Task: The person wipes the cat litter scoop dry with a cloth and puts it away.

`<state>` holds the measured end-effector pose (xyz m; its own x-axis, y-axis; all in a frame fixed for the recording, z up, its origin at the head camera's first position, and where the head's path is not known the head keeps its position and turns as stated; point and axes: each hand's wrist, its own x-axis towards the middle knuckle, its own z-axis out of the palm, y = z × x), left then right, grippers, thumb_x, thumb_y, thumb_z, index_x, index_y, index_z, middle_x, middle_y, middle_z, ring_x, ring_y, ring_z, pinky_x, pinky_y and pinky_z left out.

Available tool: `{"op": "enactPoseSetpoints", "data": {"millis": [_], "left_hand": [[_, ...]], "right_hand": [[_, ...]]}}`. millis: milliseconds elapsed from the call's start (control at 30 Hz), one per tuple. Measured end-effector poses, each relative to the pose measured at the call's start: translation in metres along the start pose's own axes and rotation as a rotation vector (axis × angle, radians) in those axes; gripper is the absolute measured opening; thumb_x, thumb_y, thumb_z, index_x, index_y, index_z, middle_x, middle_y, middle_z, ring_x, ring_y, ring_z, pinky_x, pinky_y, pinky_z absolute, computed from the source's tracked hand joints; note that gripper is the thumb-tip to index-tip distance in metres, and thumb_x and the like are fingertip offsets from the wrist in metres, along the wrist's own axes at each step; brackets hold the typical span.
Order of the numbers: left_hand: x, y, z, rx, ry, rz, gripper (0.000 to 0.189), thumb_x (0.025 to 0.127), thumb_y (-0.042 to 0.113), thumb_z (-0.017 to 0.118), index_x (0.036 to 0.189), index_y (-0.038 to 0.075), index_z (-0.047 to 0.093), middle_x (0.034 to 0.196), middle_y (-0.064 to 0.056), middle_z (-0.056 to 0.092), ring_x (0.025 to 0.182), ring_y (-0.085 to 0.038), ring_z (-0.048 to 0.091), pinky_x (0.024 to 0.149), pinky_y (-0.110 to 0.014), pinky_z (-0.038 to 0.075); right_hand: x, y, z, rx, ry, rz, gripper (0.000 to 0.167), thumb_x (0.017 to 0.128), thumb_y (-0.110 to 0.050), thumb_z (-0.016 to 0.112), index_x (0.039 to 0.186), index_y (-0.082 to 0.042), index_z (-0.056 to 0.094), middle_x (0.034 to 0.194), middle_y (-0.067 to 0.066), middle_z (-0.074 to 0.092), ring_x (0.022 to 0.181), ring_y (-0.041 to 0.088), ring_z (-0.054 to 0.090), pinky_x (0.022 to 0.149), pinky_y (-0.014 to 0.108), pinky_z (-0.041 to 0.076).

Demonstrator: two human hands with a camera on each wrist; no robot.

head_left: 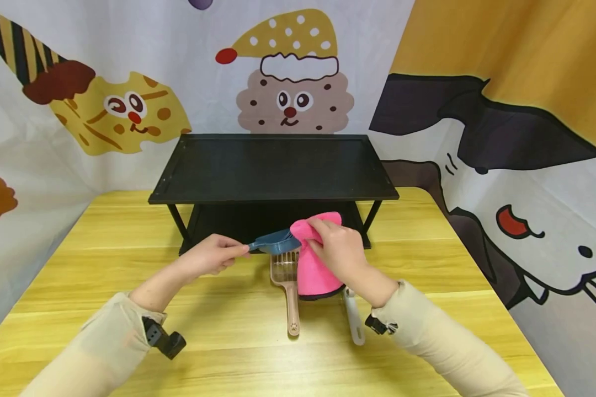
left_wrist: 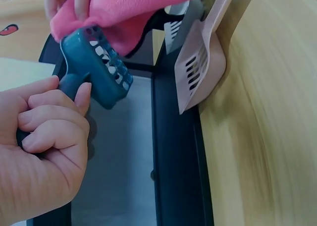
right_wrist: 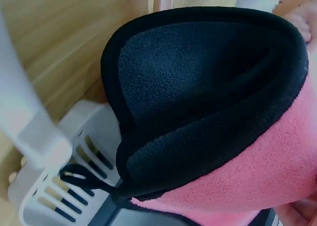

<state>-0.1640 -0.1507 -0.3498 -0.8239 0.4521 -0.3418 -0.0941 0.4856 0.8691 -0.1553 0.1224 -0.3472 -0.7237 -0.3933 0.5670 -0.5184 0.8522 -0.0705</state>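
My left hand point(head_left: 216, 255) grips the handle of a blue slotted litter scoop point(head_left: 273, 242), its head pointing right. In my right hand point(head_left: 340, 245) a pink fleece mitt point(head_left: 318, 275) is pinched near its top. The mitt has black trim and a hanging loop, and its dark-lined opening faces the right wrist camera. The mitt touches or overlaps the end of the blue scoop; exact contact is hard to tell. Below them, a beige-pink litter scoop point(head_left: 292, 300) leans at the rack's front edge. A whitish-grey slotted scoop point(right_wrist: 44, 201) is partly hidden behind the mitt.
A black two-tier rack point(head_left: 278, 165) stands at the back of the wooden table point(head_left: 218, 342), its lower shelf just beyond my hands. The pale scoop's handle point(head_left: 354, 320) points toward me, under my right forearm. Cartoon-printed curtains point(head_left: 477, 127) hang around the table.
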Motion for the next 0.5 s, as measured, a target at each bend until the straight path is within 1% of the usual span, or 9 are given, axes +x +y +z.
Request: {"op": "enactPoseSetpoints", "data": {"millis": [67,133,167,233,300,367,433,500], "left_hand": [[-0.002,-0.001,-0.004,0.019,0.0,0.016,0.044,0.096,0.036,0.051,0.114,-0.003,0.062,0.052,0.005,0.027,0.042,-0.01,0.018,0.043,-0.024,0.02],[-0.004,-0.002,-0.008,0.037,0.008,0.028,0.046,0.096,0.038,0.05,0.115,-0.002,0.062,0.053,0.004,0.029,0.042,-0.01,0.019,0.043,-0.024,0.021],[-0.005,-0.003,-0.011,0.042,0.009,0.037,0.046,0.096,0.039,0.049,0.114,-0.002,0.061,0.054,0.004,0.032,0.043,-0.01,0.02,0.043,-0.025,0.021],[-0.006,-0.005,-0.015,0.046,0.005,0.066,0.043,0.098,0.036,0.046,0.11,-0.003,0.06,0.057,0.003,0.039,0.043,-0.009,0.022,0.044,-0.025,0.022],[-0.007,-0.006,-0.018,0.04,0.005,0.086,0.038,0.099,0.03,0.046,0.107,-0.004,0.06,0.061,0.003,0.048,0.043,-0.008,0.024,0.045,-0.023,0.023],[-0.008,-0.007,-0.021,0.039,-0.004,0.105,0.032,0.098,0.024,0.048,0.105,-0.005,0.061,0.067,0.003,0.055,0.044,-0.007,0.026,0.045,-0.022,0.024],[-0.008,-0.008,-0.022,0.053,-0.011,0.122,0.028,0.097,0.02,0.051,0.105,-0.005,0.062,0.07,0.003,0.059,0.045,-0.007,0.028,0.046,-0.021,0.025],[-0.008,-0.008,-0.022,0.08,-0.023,0.146,0.027,0.096,0.019,0.052,0.105,-0.003,0.065,0.07,0.003,0.059,0.046,-0.007,0.028,0.046,-0.021,0.025]], "right_hand": [[0.001,0.007,-0.003,0.038,0.003,0.022,0.03,0.076,-0.019,0.078,0.102,-0.01,0.067,0.09,0.008,0.072,0.065,0.023,0.067,0.057,0.036,0.054],[0.003,0.014,-0.006,0.084,-0.008,0.06,0.03,0.077,-0.018,0.077,0.104,-0.008,0.067,0.093,0.01,0.072,0.071,0.025,0.068,0.064,0.038,0.056],[0.004,0.018,-0.008,0.112,-0.018,0.087,0.031,0.077,-0.017,0.077,0.105,-0.007,0.067,0.095,0.011,0.072,0.075,0.026,0.068,0.067,0.038,0.056],[0.007,0.026,-0.013,0.176,-0.048,0.152,0.031,0.079,-0.016,0.075,0.107,-0.006,0.067,0.098,0.013,0.071,0.08,0.027,0.068,0.071,0.039,0.056],[0.01,0.033,-0.018,0.235,-0.089,0.219,0.03,0.081,-0.016,0.073,0.108,-0.006,0.067,0.097,0.014,0.071,0.078,0.027,0.067,0.07,0.038,0.055],[0.014,0.039,-0.022,0.286,-0.131,0.263,0.028,0.083,-0.015,0.071,0.109,-0.006,0.066,0.096,0.014,0.07,0.074,0.026,0.064,0.066,0.037,0.054],[0.017,0.043,-0.025,0.329,-0.177,0.285,0.028,0.084,-0.014,0.069,0.112,-0.007,0.066,0.096,0.015,0.07,0.072,0.025,0.061,0.064,0.035,0.054],[0.021,0.046,-0.027,0.348,-0.223,0.286,0.029,0.086,-0.014,0.067,0.113,-0.009,0.065,0.098,0.014,0.069,0.073,0.024,0.06,0.064,0.035,0.053]]}}
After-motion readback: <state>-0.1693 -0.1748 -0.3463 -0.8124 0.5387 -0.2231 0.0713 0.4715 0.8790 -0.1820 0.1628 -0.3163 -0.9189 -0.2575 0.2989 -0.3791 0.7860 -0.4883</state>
